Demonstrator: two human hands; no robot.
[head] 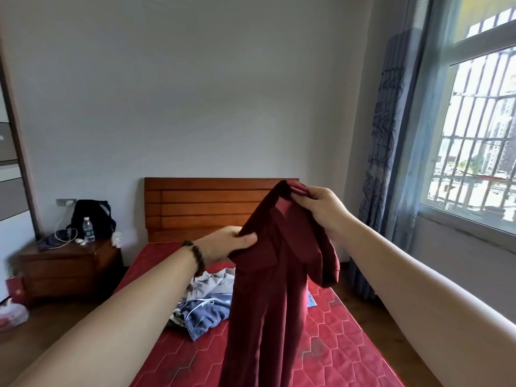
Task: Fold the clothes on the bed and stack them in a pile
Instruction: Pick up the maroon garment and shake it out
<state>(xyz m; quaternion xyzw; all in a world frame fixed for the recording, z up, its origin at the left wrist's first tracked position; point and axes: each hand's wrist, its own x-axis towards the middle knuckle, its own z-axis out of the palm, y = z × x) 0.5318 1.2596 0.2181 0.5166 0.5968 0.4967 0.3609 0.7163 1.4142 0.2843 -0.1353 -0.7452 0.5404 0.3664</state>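
Maroon shirt (268, 289) hangs over the bed (349, 344), soft, light and floppy. Left hand (223, 244) pinches one shoulder, right hand (321, 208) grips the collar; shoulder seams look best.

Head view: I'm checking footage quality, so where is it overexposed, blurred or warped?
Head view: the window at right is blown out; the nightstand at the left edge is smeared; the wide lens bows the edges, but the maroon garment looks sharp.
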